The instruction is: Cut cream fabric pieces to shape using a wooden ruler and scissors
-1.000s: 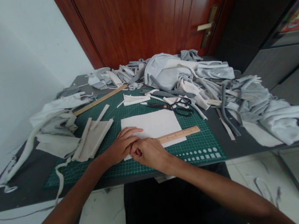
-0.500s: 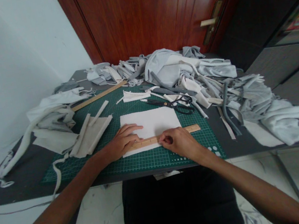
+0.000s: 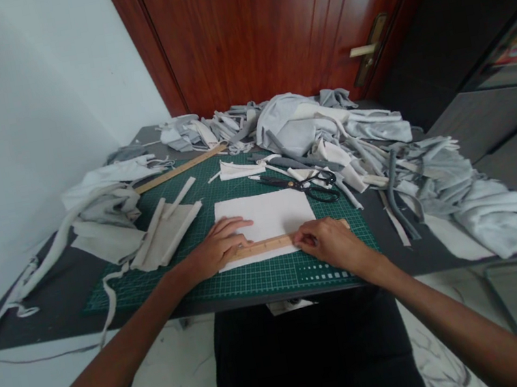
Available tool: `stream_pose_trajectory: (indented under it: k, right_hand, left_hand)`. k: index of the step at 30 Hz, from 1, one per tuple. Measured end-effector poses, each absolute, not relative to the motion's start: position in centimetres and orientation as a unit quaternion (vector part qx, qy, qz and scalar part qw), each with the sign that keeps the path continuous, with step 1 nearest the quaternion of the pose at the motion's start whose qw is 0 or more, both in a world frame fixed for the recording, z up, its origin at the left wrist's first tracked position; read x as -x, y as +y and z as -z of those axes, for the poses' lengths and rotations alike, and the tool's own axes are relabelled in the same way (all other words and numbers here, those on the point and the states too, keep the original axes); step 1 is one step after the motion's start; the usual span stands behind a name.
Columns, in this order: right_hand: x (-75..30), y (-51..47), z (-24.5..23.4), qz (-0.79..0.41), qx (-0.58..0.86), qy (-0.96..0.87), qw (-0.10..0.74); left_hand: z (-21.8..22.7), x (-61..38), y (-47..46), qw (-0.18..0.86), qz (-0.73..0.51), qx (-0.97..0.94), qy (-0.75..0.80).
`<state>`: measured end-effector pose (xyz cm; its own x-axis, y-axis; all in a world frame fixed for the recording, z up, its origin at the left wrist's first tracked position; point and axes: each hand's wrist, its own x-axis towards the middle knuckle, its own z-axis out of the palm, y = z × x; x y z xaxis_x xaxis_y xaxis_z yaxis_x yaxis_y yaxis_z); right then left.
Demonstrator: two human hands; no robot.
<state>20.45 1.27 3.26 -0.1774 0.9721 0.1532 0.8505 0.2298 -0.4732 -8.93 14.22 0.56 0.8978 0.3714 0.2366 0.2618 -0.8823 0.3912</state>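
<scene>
A white rectangular piece of fabric lies flat on a green cutting mat. Across its near part runs a wooden ruler, its right end reaching past the fabric. My left hand rests with fingers stretched over the ruler's left end and the fabric, pressing them down. At the ruler's near edge, toward the right, my right hand is closed in a pinch; whatever is between the fingertips is too small or hidden to name. Black-handled scissors lie just beyond the fabric's far right corner.
Heaped grey and white cloth scraps fill the table's back and right side. At left lie beige fabric pieces and long cloth strips. A second wooden ruler lies at the back left. Behind the table stands a brown door.
My right hand has slid to the right along the ruler, still pinched. My left hand stays in place on the ruler and fabric. The whole view has shifted slightly.
</scene>
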Motion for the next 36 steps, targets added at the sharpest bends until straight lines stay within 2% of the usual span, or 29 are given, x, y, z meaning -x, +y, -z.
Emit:
stream_pose_trajectory:
  k: [11,19,24,27,30,33,36]
  right_hand:
    - [-19.9,2.7,-1.7,-0.238,0.516,-0.754,0.329]
    - [-17.9,3.8,-1.6,-0.270,0.509,-0.757,0.308]
    - [-18.0,3.4,-2.0,-0.248,0.528,-0.762,0.280]
    - [-18.3,3.7,-2.7,-0.289,0.497,-0.776,0.262]
    - [-19.3,4.6,-2.9,-0.336,0.442,-0.784,0.278]
    - [-20.4,5.6,-2.2,-0.304,0.438,-0.790,0.302]
    - [-20.9,6.5,-1.1,-0.252,0.409,-0.828,0.291]
  left_hand:
    - [-0.4,8.9,13.9,0.179,-0.168,-0.953,0.176]
    - [-0.3,9.0,13.9,0.181,-0.173,-0.953,0.169]
    - [-0.4,8.9,13.8,0.175,-0.173,-0.954,0.170]
    - [-0.6,8.9,13.8,0.175,-0.171,-0.954,0.173]
    - [-0.8,8.8,13.7,0.170,-0.174,-0.955,0.171]
    - [-0.8,8.9,13.7,0.163,-0.176,-0.956,0.169]
    - [-0.8,8.9,13.6,0.141,-0.182,-0.958,0.168]
